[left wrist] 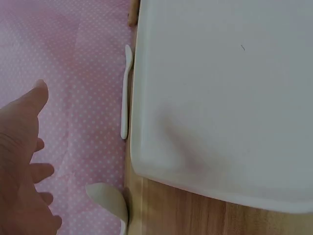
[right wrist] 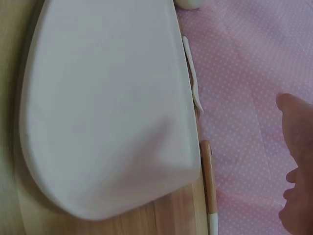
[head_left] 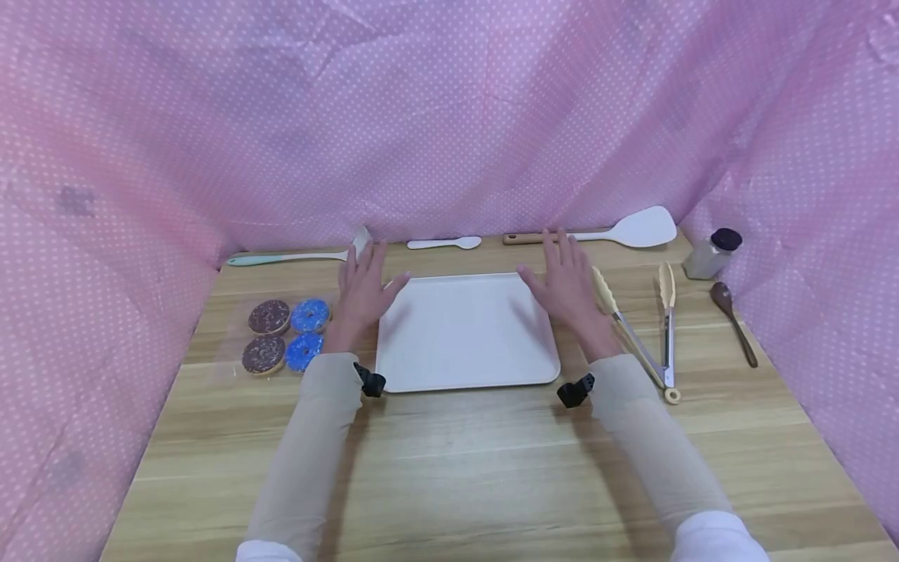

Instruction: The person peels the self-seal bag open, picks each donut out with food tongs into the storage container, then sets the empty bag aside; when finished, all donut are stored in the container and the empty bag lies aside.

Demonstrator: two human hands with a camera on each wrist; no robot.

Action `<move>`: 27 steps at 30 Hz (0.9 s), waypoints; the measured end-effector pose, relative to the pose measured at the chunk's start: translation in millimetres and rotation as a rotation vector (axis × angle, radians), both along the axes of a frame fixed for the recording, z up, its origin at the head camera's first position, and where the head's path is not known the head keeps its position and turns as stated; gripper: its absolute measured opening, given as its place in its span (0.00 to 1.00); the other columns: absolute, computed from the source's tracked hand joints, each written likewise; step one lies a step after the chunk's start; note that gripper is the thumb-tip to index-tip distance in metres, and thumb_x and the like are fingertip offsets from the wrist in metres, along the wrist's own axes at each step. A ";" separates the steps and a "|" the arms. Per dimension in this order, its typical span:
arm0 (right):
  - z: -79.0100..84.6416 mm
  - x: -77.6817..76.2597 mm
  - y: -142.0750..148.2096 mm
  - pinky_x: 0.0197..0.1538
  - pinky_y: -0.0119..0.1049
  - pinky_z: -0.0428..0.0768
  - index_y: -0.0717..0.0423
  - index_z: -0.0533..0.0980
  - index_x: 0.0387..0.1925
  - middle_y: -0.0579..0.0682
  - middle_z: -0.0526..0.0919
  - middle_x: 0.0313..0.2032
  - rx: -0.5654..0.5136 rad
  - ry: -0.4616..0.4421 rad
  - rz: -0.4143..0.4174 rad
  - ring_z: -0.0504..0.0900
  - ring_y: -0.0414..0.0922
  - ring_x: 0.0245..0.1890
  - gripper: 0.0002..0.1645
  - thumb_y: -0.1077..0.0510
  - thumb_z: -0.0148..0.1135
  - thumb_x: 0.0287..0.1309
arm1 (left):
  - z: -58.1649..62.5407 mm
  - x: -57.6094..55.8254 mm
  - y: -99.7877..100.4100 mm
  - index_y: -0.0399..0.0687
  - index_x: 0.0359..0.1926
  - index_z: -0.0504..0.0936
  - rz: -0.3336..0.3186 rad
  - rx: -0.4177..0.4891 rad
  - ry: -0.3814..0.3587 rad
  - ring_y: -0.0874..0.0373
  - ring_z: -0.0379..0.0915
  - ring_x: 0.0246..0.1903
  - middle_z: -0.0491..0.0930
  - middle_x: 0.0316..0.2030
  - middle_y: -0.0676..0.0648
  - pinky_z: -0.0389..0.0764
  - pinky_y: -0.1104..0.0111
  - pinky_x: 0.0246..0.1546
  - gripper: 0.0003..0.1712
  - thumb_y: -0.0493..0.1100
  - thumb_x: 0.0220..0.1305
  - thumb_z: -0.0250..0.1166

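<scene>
A white rectangular tray (head_left: 467, 334) lies flat in the middle of the wooden table. At its left side hovers my left hand (head_left: 364, 293), fingers spread and holding nothing. My right hand (head_left: 565, 287) is spread in the same way by the tray's right side, also with nothing in it. In the left wrist view, the left hand (left wrist: 22, 161) appears beside the tray (left wrist: 220, 107), apart from it. The right wrist view has the right hand (right wrist: 298, 156) at its edge, away from the tray (right wrist: 107, 107). Both hands cast soft shadows on the tray.
Left lie chocolate donuts (head_left: 269, 318) and blue donuts (head_left: 310, 315). Along the back are a mint-handled utensil (head_left: 295, 257), a white spoon (head_left: 445, 243) and a wooden-handled white turner (head_left: 642, 228). Tongs (head_left: 667, 328), a black-lidded jar (head_left: 711, 256) and a dark wooden spoon (head_left: 733, 321) are right.
</scene>
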State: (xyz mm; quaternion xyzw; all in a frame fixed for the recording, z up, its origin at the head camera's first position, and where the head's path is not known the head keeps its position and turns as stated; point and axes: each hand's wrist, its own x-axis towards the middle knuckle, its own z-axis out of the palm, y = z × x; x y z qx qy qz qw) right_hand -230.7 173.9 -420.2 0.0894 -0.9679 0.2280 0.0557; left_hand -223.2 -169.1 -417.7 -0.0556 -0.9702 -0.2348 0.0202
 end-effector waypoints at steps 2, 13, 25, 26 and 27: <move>0.5 -0.6 -5.1 0.74 0.57 0.42 0.52 0.40 0.75 0.60 0.39 0.75 -0.052 0.036 0.020 0.38 0.59 0.74 0.49 0.34 0.47 0.66 | 1.0 0.2 -1.5 0.49 0.75 0.48 -0.007 0.055 0.038 0.40 0.30 0.74 0.47 0.74 0.40 0.36 0.44 0.72 0.42 0.62 0.69 0.50; -4.7 -0.8 -53.7 0.73 0.50 0.55 0.63 0.58 0.68 0.63 0.60 0.68 -0.294 0.118 0.106 0.56 0.58 0.70 0.39 0.48 0.60 0.63 | 2.8 4.8 -26.0 0.40 0.65 0.68 0.051 0.360 0.145 0.42 0.60 0.66 0.69 0.63 0.38 0.59 0.52 0.69 0.30 0.50 0.68 0.59; -17.1 13.7 -115.9 0.70 0.42 0.63 0.59 0.62 0.66 0.56 0.67 0.64 -0.388 0.058 0.214 0.64 0.50 0.66 0.37 0.49 0.63 0.61 | 3.1 34.8 -80.3 0.42 0.64 0.69 0.129 0.366 0.069 0.37 0.60 0.65 0.67 0.64 0.37 0.63 0.45 0.65 0.30 0.55 0.69 0.55; -18.0 14.8 -121.0 0.70 0.42 0.63 0.59 0.63 0.66 0.56 0.68 0.64 -0.390 0.054 0.224 0.64 0.50 0.66 0.37 0.48 0.63 0.61 | 2.4 37.0 -85.9 0.42 0.64 0.69 0.131 0.370 0.065 0.38 0.60 0.65 0.67 0.64 0.38 0.62 0.46 0.65 0.30 0.56 0.69 0.55; -18.9 16.1 -126.1 0.70 0.41 0.63 0.59 0.63 0.66 0.55 0.68 0.64 -0.392 0.050 0.234 0.64 0.49 0.66 0.37 0.48 0.63 0.61 | 1.5 39.1 -91.3 0.42 0.64 0.69 0.135 0.365 0.066 0.39 0.60 0.65 0.67 0.64 0.38 0.63 0.46 0.65 0.30 0.56 0.69 0.54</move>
